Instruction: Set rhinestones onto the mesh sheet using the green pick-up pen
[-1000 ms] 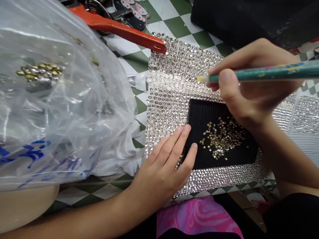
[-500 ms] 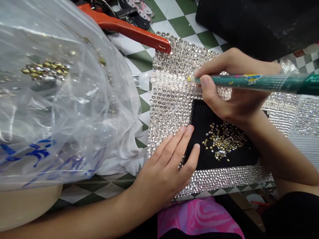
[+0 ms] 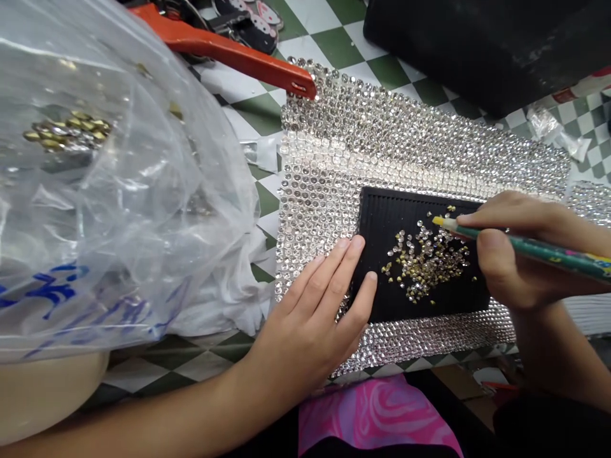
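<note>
My right hand (image 3: 529,248) is closed around a green pencil (image 3: 534,247) with a pale, yellow-ended tip. The tip hovers at the upper part of a pile of small gold and clear rhinestones (image 3: 429,264). These stones lie loose on a black ridged tray (image 3: 377,292), which rests on a sheet covered in rows of silver rhinestones (image 3: 315,191). My left hand (image 3: 319,312) lies flat on the sheet, fingers stretched out, with its fingertips at the tray's left edge. Whether a stone sticks to the pencil tip cannot be made out.
A clear plastic bag (image 3: 157,210) with blue writing and gold stones inside fills the left. An orange-red handle (image 3: 229,54) reaches over the sheet's top corner. A black object (image 3: 477,51) stands at upper right, on the green-and-white checked tablecloth (image 3: 334,44).
My right hand has moved with the pencil from the sheet's upper left, down and right to the stones on the tray. My left hand stays in place at the tray's edge.
</note>
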Tool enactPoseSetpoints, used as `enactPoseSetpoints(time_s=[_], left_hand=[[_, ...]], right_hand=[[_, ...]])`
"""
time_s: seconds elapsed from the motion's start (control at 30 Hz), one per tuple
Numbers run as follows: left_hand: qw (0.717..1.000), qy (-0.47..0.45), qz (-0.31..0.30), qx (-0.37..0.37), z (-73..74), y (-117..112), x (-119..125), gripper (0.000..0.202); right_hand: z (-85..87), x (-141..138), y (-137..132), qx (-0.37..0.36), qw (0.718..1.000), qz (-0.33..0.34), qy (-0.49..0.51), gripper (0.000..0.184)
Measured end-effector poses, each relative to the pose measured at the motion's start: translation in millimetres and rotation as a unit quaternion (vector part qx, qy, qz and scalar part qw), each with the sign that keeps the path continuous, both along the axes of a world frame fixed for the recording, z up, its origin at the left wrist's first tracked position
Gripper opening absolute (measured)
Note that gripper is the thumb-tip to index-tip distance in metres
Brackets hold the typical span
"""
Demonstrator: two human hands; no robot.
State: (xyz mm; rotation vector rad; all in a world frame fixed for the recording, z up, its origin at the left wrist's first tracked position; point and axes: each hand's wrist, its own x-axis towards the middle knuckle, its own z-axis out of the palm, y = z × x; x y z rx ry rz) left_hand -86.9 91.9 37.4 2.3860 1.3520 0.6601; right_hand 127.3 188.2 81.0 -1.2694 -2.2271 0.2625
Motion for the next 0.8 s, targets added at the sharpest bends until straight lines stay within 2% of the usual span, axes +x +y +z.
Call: enactPoseSetpoints(time_s=[0.13,0.27,0.43,0.53,0.67,0.8], left_hand=[[1.000,-0.002,-0.002,-0.001,0.7,1,0,0.034],[1.000,-0.006,-0.003,0.000,0.6,1,0,0.034],[1.000,-0.004,-0.004,-0.004,0.3,0,0,0.035],[1.000,-0.002,-0.004,-0.004,0.6,0,0,0.035],[1.000,-0.001,-0.004,-0.002,0.7,1,-1,0.035],[1.000,0.002,-0.004,-0.003,0.4,0,0,0.036]], right_hand=[[-9.1,1,-2,0.009,1.000,0.007,0.022,0.022],[-8.3,-4,-1,-0.027,0.998,0.047,0.018,0.020],[-9.0,-4,-2,-0.016,0.999,0.048,0.007,0.018],[-3.7,-5,1,-0.009,0.999,0.036,0.020,0.017],[9.2,-23,16,-0.031,0.999,-0.003,-0.020,0.015],[7.6,-52,40,-0.063,0.994,0.084,0.013,0.011]])
